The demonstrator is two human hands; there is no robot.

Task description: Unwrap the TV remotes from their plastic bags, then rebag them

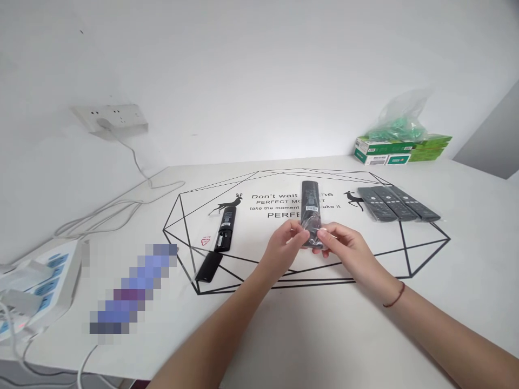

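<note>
A black remote control (310,202) in a clear plastic sleeve is held over the middle of the table, its labelled back facing up. My left hand (287,242) pinches the lower end of the sleeve from the left. From the right, my right hand (341,241) pinches the same end with thumb and fingers. To the left lies another remote control (227,224) with its battery compartment uncovered. A black battery cover (209,267) rests just below it. Several sleeved remote controls (395,202) lie side by side on the right.
Green and white boxes (383,152) stand at the back right under a clear plastic bag (401,119). A white power strip (44,286) with plugs and cables (117,208) occupies the left side. A blurred bluish object (135,289) lies near it on the printed white table (284,329).
</note>
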